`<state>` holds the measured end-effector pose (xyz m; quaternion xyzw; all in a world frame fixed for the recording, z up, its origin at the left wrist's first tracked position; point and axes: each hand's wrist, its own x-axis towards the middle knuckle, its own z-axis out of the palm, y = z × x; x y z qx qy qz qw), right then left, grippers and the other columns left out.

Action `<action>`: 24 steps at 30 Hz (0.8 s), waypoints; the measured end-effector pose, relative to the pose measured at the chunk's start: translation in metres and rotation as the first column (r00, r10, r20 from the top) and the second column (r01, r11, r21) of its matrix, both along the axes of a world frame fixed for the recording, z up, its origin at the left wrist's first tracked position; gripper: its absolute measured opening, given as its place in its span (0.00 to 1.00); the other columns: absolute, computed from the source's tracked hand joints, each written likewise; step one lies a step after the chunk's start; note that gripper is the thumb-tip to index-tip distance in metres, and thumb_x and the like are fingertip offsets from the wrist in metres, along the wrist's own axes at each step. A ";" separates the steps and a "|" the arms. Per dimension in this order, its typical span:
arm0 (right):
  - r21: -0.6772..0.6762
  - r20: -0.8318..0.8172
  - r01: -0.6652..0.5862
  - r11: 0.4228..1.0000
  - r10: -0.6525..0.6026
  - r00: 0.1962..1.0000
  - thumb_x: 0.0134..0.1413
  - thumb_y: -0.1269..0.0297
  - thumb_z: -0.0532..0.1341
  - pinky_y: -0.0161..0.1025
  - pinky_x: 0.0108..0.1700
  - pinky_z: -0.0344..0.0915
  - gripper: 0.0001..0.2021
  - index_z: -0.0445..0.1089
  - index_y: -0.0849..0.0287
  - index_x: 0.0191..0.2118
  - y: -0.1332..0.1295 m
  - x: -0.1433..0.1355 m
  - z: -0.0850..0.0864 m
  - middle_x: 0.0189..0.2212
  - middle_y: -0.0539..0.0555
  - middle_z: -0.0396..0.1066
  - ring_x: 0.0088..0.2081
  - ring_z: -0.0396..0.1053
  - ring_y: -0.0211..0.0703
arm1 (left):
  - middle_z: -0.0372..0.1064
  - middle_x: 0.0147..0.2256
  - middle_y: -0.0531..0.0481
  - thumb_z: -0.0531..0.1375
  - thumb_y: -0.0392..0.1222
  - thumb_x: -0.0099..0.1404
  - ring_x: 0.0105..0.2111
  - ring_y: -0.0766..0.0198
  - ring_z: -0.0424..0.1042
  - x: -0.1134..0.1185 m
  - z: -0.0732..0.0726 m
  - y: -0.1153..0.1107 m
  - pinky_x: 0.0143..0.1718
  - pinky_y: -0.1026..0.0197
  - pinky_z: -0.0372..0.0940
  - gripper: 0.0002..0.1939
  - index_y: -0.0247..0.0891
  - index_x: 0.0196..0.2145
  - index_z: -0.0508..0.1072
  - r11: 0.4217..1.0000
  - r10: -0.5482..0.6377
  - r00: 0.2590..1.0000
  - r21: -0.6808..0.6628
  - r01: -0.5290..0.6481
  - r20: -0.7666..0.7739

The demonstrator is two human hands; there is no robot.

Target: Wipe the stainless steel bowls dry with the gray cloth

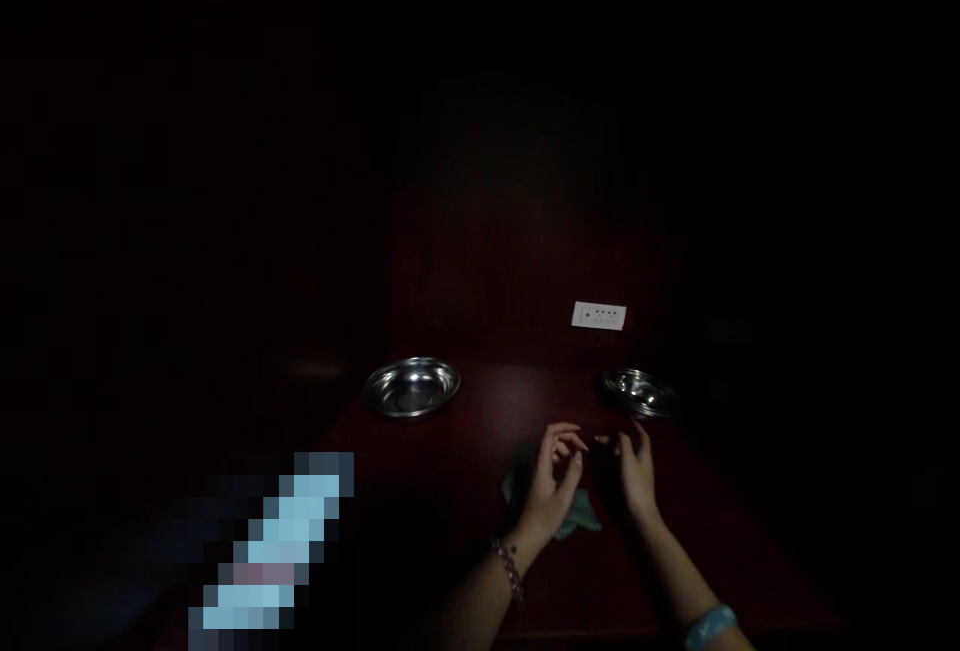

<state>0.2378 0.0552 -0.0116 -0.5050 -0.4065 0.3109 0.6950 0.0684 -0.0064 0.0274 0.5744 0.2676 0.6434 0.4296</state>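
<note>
My left hand (553,481), with a beaded bracelet at the wrist, hovers over a crumpled green cloth (581,516) on the dark red table. Its fingers are loosely bent and apart, and nothing shows in them. Close by on the right is my right hand (636,476), with a light blue band (711,623) on its forearm. Those fingers are also bent and spread, holding nothing visible. The fingertips of both hands point toward each other with a small gap between. My left hand covers part of the cloth.
A round, shallow metal dish (412,388) stands at the table's back left. At the back right, beyond my right hand, are shiny metal dishes (637,393), seemingly stacked. A white socket panel (598,316) is behind the table (480,451). A pixelated bright patch lies at lower left; the surroundings are very dark.
</note>
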 end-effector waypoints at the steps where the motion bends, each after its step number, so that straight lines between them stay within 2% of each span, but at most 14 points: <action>1: -0.009 0.113 -0.040 0.999 0.041 0.993 0.55 0.50 0.59 0.43 0.43 0.72 0.27 0.63 0.55 0.59 -0.012 -0.012 -0.004 0.36 0.54 0.79 0.37 0.76 0.47 | 0.71 0.41 0.46 0.57 0.48 0.67 0.36 0.63 0.68 -0.002 0.001 -0.003 0.40 0.60 0.64 0.16 0.41 0.50 0.67 0.995 0.081 0.996 0.065 -0.079 -0.026; 4: 0.002 0.417 -0.129 0.992 0.117 0.901 0.57 0.50 0.57 0.47 0.52 0.68 0.21 0.71 0.54 0.52 -0.040 -0.036 -0.009 0.44 0.57 0.77 0.47 0.74 0.51 | 0.71 0.45 0.46 0.52 0.42 0.70 0.39 0.63 0.70 -0.019 0.013 -0.002 0.44 0.58 0.65 0.13 0.42 0.51 0.67 0.955 0.260 0.952 0.192 -0.227 -0.163; 7: 0.029 0.605 -0.160 0.987 0.110 0.789 0.58 0.51 0.57 0.50 0.58 0.63 0.18 0.76 0.54 0.46 -0.052 -0.045 -0.006 0.46 0.57 0.77 0.53 0.69 0.54 | 0.71 0.46 0.46 0.52 0.37 0.68 0.45 0.60 0.70 -0.056 0.037 0.014 0.49 0.56 0.64 0.11 0.41 0.45 0.70 0.899 0.393 0.830 0.354 -0.257 -0.397; 10: 0.029 0.690 -0.199 0.980 0.125 0.713 0.60 0.53 0.56 0.50 0.59 0.61 0.17 0.76 0.53 0.48 -0.056 -0.048 -0.001 0.47 0.57 0.76 0.55 0.66 0.53 | 0.73 0.45 0.46 0.53 0.38 0.67 0.48 0.56 0.70 -0.111 0.060 0.038 0.54 0.51 0.61 0.09 0.42 0.43 0.72 0.839 0.537 0.582 0.460 -0.291 -0.611; 13: -0.019 0.747 -0.260 0.966 0.186 0.638 0.61 0.54 0.56 0.48 0.57 0.62 0.16 0.76 0.53 0.47 -0.058 -0.052 0.002 0.46 0.56 0.76 0.54 0.66 0.52 | 0.74 0.45 0.45 0.52 0.42 0.69 0.48 0.55 0.71 -0.172 0.068 0.057 0.55 0.51 0.62 0.12 0.40 0.45 0.72 0.776 0.624 0.360 0.499 -0.385 -0.693; 15: -0.045 0.773 -0.277 0.960 0.209 0.599 0.61 0.55 0.56 0.47 0.56 0.63 0.15 0.76 0.54 0.45 -0.058 -0.054 0.002 0.45 0.56 0.76 0.53 0.66 0.52 | 0.74 0.48 0.41 0.51 0.45 0.70 0.51 0.53 0.71 -0.205 0.064 0.062 0.55 0.51 0.62 0.15 0.39 0.48 0.72 0.751 0.612 0.209 0.479 -0.454 -0.762; 17: -0.056 0.784 -0.278 0.959 0.215 0.582 0.61 0.55 0.56 0.47 0.56 0.63 0.15 0.76 0.55 0.44 -0.059 -0.056 0.002 0.45 0.57 0.76 0.53 0.67 0.52 | 0.75 0.47 0.37 0.51 0.50 0.70 0.50 0.49 0.73 -0.230 0.057 0.062 0.53 0.49 0.63 0.19 0.35 0.48 0.73 0.759 0.577 0.153 0.457 -0.463 -0.802; 20: -0.070 0.773 -0.262 0.962 0.218 0.595 0.61 0.55 0.56 0.45 0.55 0.64 0.15 0.77 0.55 0.43 -0.060 -0.057 0.001 0.45 0.57 0.76 0.52 0.68 0.51 | 0.77 0.47 0.41 0.50 0.56 0.70 0.50 0.50 0.74 -0.251 0.045 0.061 0.54 0.52 0.63 0.24 0.38 0.49 0.75 0.852 0.388 0.028 0.346 -0.393 -0.921; 22: -0.088 0.761 -0.253 0.964 0.229 0.607 0.61 0.56 0.56 0.44 0.54 0.64 0.15 0.77 0.56 0.43 -0.061 -0.057 0.001 0.45 0.57 0.76 0.51 0.68 0.50 | 0.77 0.49 0.43 0.49 0.57 0.70 0.51 0.51 0.74 -0.260 0.040 0.062 0.54 0.53 0.63 0.24 0.41 0.49 0.76 0.865 0.331 -0.012 0.309 -0.396 -0.943; 24: -0.106 0.755 -0.251 0.962 0.242 0.609 0.61 0.57 0.55 0.44 0.55 0.64 0.15 0.77 0.56 0.44 -0.062 -0.057 0.001 0.45 0.57 0.76 0.51 0.69 0.49 | 0.76 0.51 0.43 0.48 0.56 0.71 0.53 0.52 0.73 -0.267 0.039 0.064 0.55 0.54 0.64 0.25 0.41 0.51 0.76 0.868 0.305 -0.009 0.282 -0.408 -0.952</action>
